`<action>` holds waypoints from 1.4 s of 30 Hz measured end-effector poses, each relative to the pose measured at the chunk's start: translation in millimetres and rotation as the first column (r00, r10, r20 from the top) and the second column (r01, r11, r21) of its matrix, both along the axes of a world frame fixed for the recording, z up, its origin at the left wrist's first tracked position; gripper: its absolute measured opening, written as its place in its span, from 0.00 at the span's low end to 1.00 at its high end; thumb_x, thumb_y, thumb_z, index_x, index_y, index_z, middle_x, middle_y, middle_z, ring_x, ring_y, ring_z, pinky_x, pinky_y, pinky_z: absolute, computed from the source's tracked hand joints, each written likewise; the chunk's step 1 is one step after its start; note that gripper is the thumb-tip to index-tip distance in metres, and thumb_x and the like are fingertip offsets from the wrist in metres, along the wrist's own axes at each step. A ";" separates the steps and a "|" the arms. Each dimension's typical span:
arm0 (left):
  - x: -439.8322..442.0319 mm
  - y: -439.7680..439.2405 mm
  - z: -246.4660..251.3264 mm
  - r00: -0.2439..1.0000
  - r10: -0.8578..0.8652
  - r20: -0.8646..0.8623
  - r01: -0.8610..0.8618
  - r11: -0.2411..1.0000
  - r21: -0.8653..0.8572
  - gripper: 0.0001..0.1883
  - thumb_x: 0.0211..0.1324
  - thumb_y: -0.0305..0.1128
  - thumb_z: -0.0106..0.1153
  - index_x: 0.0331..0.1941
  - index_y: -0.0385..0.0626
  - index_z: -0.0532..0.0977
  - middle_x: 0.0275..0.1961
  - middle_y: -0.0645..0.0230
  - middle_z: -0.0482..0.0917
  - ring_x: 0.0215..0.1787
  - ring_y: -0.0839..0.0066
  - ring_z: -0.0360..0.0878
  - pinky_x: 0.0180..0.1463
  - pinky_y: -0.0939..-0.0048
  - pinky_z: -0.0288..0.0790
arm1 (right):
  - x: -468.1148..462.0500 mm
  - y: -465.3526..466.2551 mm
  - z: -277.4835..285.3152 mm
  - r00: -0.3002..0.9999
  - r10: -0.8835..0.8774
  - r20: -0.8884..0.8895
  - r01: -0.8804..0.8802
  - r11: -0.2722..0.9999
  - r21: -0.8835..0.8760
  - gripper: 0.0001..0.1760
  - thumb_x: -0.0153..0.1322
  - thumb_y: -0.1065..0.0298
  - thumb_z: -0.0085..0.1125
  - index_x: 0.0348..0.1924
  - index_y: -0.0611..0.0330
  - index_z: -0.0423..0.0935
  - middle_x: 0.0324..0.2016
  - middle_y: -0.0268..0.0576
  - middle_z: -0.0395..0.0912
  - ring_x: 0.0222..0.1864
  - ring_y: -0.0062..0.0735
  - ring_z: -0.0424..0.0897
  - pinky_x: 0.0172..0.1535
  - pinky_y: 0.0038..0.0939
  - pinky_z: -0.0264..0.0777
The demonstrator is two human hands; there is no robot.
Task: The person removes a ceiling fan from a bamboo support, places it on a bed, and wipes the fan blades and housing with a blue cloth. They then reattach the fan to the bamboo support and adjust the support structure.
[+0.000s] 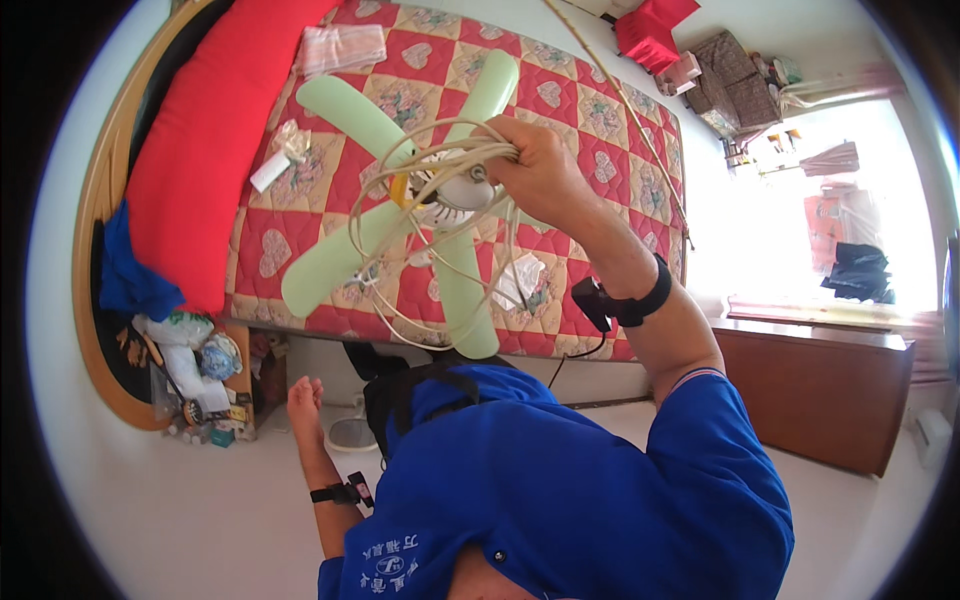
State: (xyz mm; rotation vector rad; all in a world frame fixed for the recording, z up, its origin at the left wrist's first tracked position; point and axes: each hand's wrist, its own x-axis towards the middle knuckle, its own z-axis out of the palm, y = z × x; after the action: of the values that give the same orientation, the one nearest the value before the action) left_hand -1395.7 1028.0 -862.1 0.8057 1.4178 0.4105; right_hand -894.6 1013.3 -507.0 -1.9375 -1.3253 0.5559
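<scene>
My right hand point(536, 161) grips a coiled pale cable point(450, 166) at the top of a small ceiling fan. The fan's white motor housing point(461, 196) hangs just below the fingers, partly hidden by loops of cable. Pale green blades point(465, 289) spread out from it over the bed. Loose cable and a small white fitting point(365, 277) dangle among the blades. Down by my side is my left hand point(304, 405), empty, its fingers loosely bent, near a cluttered bedside cabinet.
A patchwork quilt point(551, 94) covers the bed, with a white plastic bag point(519, 281), a white box point(270, 172) and a folded cloth point(345, 49) on it. A bamboo pole point(637, 124) lies along the bed's far side. The bedside cabinet point(241, 352) holds bags and bottles. A brown wooden cabinet point(810, 397) stands right.
</scene>
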 end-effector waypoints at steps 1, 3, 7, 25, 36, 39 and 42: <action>9.2 -0.6 8.0 1.000 0.008 -0.017 -0.009 1.000 -0.021 0.16 0.71 0.46 0.55 0.53 0.48 0.75 0.46 0.71 0.85 0.41 0.85 0.80 0.41 0.83 0.68 | 14.0 -14.1 8.8 1.000 0.004 0.002 -0.004 1.000 0.030 0.11 0.69 0.79 0.53 0.42 0.63 0.81 0.25 0.34 0.79 0.28 0.17 0.75 0.33 0.25 0.69; 25.9 -2.2 21.3 0.999 -0.025 -0.028 0.026 0.999 0.022 0.16 0.71 0.45 0.56 0.53 0.49 0.75 0.45 0.71 0.85 0.41 0.86 0.80 0.41 0.83 0.68 | 39.1 -51.7 18.7 1.000 -0.025 0.008 0.024 0.996 0.089 0.12 0.69 0.80 0.53 0.43 0.64 0.81 0.26 0.34 0.79 0.28 0.18 0.75 0.33 0.24 0.69; 57.0 -2.8 44.2 0.995 -0.102 -0.012 0.103 0.993 0.053 0.15 0.71 0.44 0.56 0.52 0.48 0.75 0.44 0.72 0.85 0.41 0.86 0.80 0.41 0.84 0.68 | 85.9 -112.2 32.1 0.990 -0.140 0.004 0.138 0.981 0.139 0.13 0.68 0.83 0.52 0.44 0.65 0.80 0.27 0.33 0.78 0.29 0.17 0.75 0.34 0.23 0.70; -0.7 39.4 26.1 0.924 -0.362 -0.125 0.365 0.931 0.001 0.15 0.73 0.42 0.53 0.55 0.46 0.74 0.46 0.70 0.85 0.40 0.84 0.81 0.40 0.82 0.71 | 159.5 -265.6 38.0 0.691 -0.723 -0.014 0.716 0.681 0.157 0.11 0.73 0.73 0.50 0.44 0.65 0.80 0.18 0.31 0.70 0.21 0.18 0.67 0.27 0.23 0.62; -36.6 118.2 -38.0 0.868 -0.463 -0.179 0.417 0.876 -0.244 0.13 0.69 0.40 0.55 0.51 0.49 0.75 0.38 0.68 0.86 0.29 0.80 0.81 0.24 0.84 0.69 | 104.5 -292.5 32.7 0.548 -0.837 0.009 0.828 0.544 0.136 0.13 0.72 0.69 0.52 0.44 0.64 0.82 0.19 0.32 0.73 0.21 0.19 0.69 0.28 0.24 0.63; -15.5 126.2 -40.6 0.830 -0.528 -0.182 0.482 0.842 -0.242 0.14 0.71 0.42 0.52 0.52 0.48 0.75 0.41 0.70 0.85 0.31 0.84 0.80 0.26 0.84 0.68 | 97.6 -320.1 45.7 0.469 -0.877 0.103 0.876 0.477 0.073 0.13 0.72 0.70 0.52 0.44 0.64 0.82 0.19 0.32 0.74 0.23 0.19 0.70 0.29 0.24 0.64; 8.6 125.3 -38.7 0.819 -0.537 -0.201 0.487 0.837 -0.249 0.14 0.71 0.41 0.51 0.52 0.47 0.75 0.40 0.70 0.85 0.30 0.84 0.79 0.25 0.85 0.68 | 92.1 -353.5 51.4 0.391 -0.912 0.124 0.916 0.398 0.042 0.13 0.73 0.70 0.53 0.45 0.65 0.82 0.19 0.31 0.74 0.23 0.19 0.71 0.30 0.24 0.65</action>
State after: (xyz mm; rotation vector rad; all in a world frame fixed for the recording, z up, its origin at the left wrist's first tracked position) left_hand -1387.1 1153.3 -900.8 1.0753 1.3851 -0.2592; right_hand -802.5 659.8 -455.6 -2.3771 -0.0911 -0.1413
